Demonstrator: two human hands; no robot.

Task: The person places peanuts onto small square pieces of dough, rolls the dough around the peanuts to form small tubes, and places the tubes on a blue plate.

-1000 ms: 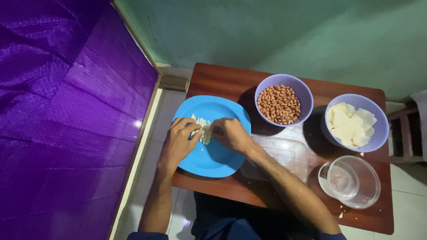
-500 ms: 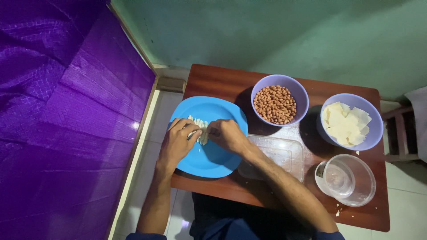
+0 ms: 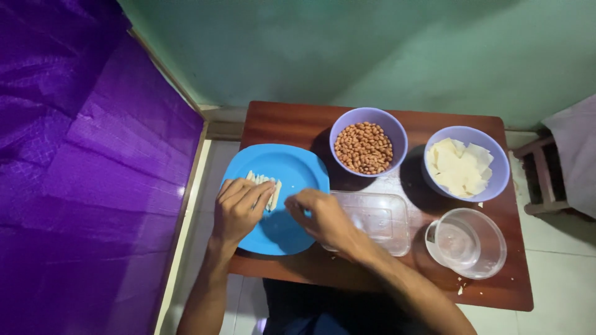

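"Where is the plate [image 3: 292, 170]?"

"On the table [image 3: 292, 121], at its left side. Some little rolls [image 3: 266, 188] lie on the plate. The left hand [image 3: 239, 208] rests on them, and the right hand [image 3: 320, 217] is just beside it."

"What is behind the hands?"

"A bowl of nuts [image 3: 366, 146]. To its right sits a bowl of flat pieces [image 3: 462, 164]."

"And in front?"

"A box [image 3: 375, 220] lies right of the plate. A round tub [image 3: 469, 242] sits right of the box."

My left hand [image 3: 239, 208] rested on the pale rolled strips [image 3: 266, 189] lying on the blue plate [image 3: 292, 170]. My right hand [image 3: 323, 217] hovered just beside them, fingers curled. Bowls of peanuts [image 3: 364, 147] and pale sheets [image 3: 460, 166] stood beyond on the worktop [image 3: 292, 121].
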